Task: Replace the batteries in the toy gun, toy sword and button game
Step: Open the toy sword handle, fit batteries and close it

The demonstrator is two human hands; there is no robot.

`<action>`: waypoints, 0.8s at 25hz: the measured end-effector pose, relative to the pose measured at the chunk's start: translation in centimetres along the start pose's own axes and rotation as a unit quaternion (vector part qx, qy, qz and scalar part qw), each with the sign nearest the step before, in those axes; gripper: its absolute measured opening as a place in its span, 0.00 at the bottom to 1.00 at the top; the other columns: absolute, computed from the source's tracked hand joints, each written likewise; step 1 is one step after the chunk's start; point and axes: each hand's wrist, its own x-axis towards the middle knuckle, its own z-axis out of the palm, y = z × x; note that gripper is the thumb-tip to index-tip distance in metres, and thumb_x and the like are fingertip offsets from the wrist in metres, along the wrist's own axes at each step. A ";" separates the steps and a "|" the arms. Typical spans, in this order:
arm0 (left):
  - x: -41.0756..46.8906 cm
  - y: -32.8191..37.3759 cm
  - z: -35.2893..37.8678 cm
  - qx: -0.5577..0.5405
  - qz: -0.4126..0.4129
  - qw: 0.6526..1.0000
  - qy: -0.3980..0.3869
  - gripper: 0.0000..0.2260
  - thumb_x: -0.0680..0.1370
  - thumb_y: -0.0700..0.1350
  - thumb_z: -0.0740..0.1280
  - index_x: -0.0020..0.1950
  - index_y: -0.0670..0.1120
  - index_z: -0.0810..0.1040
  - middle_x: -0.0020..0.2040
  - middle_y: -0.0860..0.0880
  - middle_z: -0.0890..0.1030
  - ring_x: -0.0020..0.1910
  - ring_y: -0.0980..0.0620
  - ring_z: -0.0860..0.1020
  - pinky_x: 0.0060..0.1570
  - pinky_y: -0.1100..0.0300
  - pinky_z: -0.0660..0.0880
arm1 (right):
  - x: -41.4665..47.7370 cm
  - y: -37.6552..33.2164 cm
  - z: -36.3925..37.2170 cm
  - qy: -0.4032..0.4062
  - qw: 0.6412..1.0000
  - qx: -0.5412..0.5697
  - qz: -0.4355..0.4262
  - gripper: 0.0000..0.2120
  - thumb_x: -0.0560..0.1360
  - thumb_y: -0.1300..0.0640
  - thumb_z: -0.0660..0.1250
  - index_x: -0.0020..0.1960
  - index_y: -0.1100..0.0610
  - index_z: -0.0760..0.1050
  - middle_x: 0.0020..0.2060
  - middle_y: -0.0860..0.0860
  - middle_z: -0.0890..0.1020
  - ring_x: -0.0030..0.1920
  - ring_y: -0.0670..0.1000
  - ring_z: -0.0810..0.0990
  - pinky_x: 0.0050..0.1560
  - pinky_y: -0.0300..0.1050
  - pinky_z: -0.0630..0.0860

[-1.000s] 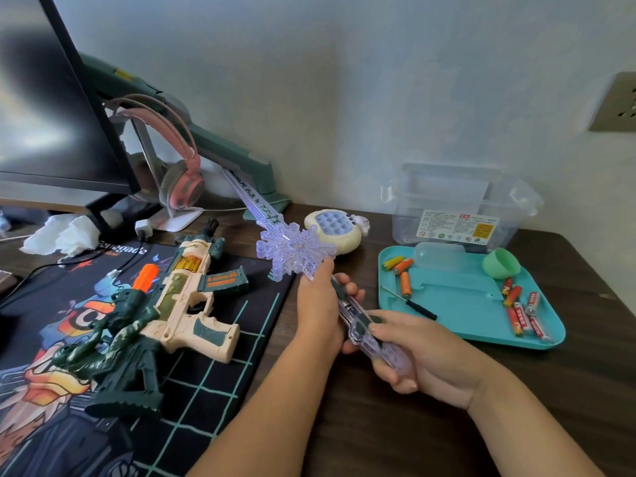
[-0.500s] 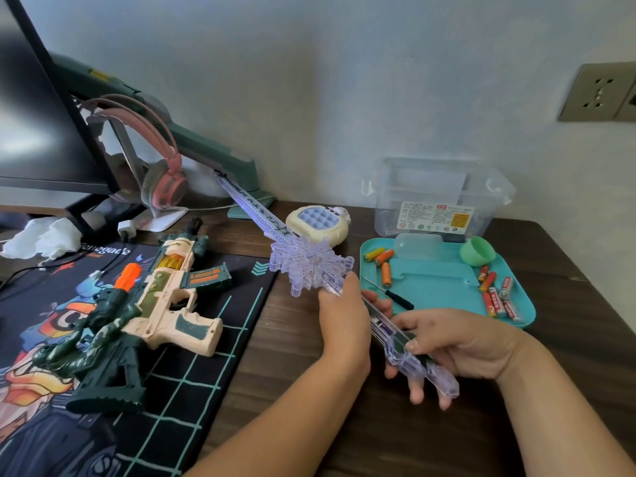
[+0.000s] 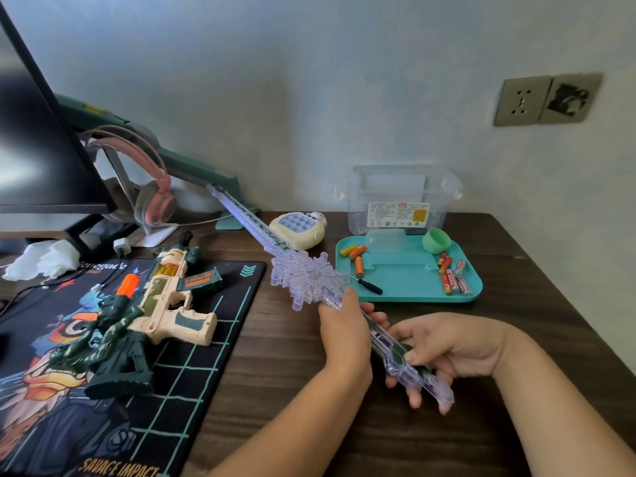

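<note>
Toy sword (image 3: 309, 280), translucent lilac, shifted nearer tray (image 3: 406, 271).

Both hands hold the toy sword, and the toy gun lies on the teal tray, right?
No. The left hand and right hand do hold the toy sword, but the toy gun lies on the black mouse mat, not the tray; the head view shows it.

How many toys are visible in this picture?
3. The toy gun lies on the mouse mat. The toy sword is gripped by the left hand and right hand. The button game sits behind its blade, left of the teal tray.
</note>
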 end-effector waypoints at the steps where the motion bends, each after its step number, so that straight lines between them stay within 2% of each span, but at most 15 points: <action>1: -0.8 -0.2 0.1 0.000 0.004 1.000 -0.007 0.04 0.84 0.45 0.60 0.57 0.47 0.71 0.38 0.45 0.76 0.26 0.53 0.77 0.28 0.59 0.78 | -0.7 0.4 0.5 0.002 1.000 0.000 -0.001 0.22 0.77 0.66 0.62 0.70 0.60 0.62 0.57 0.65 0.76 0.48 0.60 0.82 0.38 0.51 0.83; 4: -1.7 0.1 0.4 0.005 0.033 0.999 -0.031 0.05 0.83 0.45 0.62 0.57 0.47 0.72 0.36 0.46 0.75 0.26 0.53 0.75 0.29 0.58 0.77 | -1.6 1.0 1.7 0.002 0.999 0.017 -0.027 0.24 0.77 0.66 0.63 0.71 0.58 0.63 0.58 0.65 0.76 0.51 0.61 0.81 0.41 0.52 0.83; 7: -1.3 2.3 0.3 0.003 0.096 0.992 -0.081 0.06 0.82 0.45 0.65 0.58 0.48 0.74 0.33 0.49 0.76 0.26 0.53 0.74 0.29 0.57 0.75 | -1.1 0.3 2.7 0.044 0.997 0.011 -0.059 0.24 0.77 0.65 0.64 0.71 0.53 0.64 0.59 0.64 0.78 0.52 0.61 0.81 0.47 0.53 0.82; 10: 0.1 4.8 -0.3 -0.006 0.150 0.981 -0.125 0.06 0.81 0.44 0.66 0.58 0.47 0.74 0.31 0.51 0.75 0.29 0.53 0.72 0.31 0.58 0.73 | 0.7 -1.1 4.1 0.140 0.987 -0.042 -0.070 0.21 0.77 0.62 0.65 0.67 0.46 0.66 0.57 0.62 0.80 0.47 0.58 0.82 0.51 0.53 0.80; 13: 2.2 7.0 -0.9 -0.054 0.183 0.972 -0.133 0.05 0.81 0.41 0.66 0.56 0.47 0.74 0.32 0.50 0.73 0.28 0.53 0.69 0.31 0.59 0.68 | 2.4 -2.2 4.8 0.253 0.959 -0.091 -0.091 0.18 0.76 0.62 0.66 0.60 0.44 0.70 0.55 0.57 0.80 0.42 0.54 0.83 0.45 0.46 0.80; 14: 2.9 7.7 -1.1 -0.067 0.195 0.970 -0.126 0.05 0.81 0.40 0.65 0.56 0.47 0.73 0.31 0.50 0.73 0.28 0.53 0.68 0.31 0.59 0.68 | 3.1 -2.4 4.7 0.290 0.943 -0.128 -0.101 0.17 0.77 0.61 0.66 0.61 0.44 0.71 0.52 0.55 0.80 0.41 0.52 0.83 0.43 0.43 0.79; 16: 4.6 8.8 -1.6 -0.089 0.219 0.965 -0.116 0.05 0.81 0.39 0.64 0.55 0.47 0.72 0.30 0.50 0.72 0.27 0.53 0.68 0.30 0.60 0.67 | 4.8 -3.0 3.9 0.385 0.887 -0.226 -0.117 0.14 0.78 0.59 0.65 0.60 0.45 0.73 0.47 0.50 0.82 0.40 0.47 0.82 0.42 0.40 0.78; 18: 6.1 9.1 -2.1 -0.103 0.232 0.961 -0.107 0.04 0.81 0.39 0.63 0.54 0.47 0.72 0.30 0.50 0.70 0.27 0.52 0.67 0.31 0.59 0.66 | 6.6 -3.5 3.1 0.457 0.834 -0.281 -0.127 0.10 0.78 0.57 0.63 0.57 0.44 0.75 0.45 0.47 0.81 0.43 0.45 0.81 0.47 0.43 0.79; 20: 7.4 9.0 -2.5 -0.115 0.225 0.963 -0.095 0.05 0.82 0.40 0.63 0.56 0.47 0.72 0.30 0.50 0.70 0.27 0.53 0.67 0.31 0.58 0.67 | 8.0 -3.9 2.6 0.490 0.799 -0.323 -0.129 0.09 0.78 0.56 0.63 0.54 0.43 0.75 0.47 0.46 0.81 0.46 0.45 0.80 0.51 0.45 0.78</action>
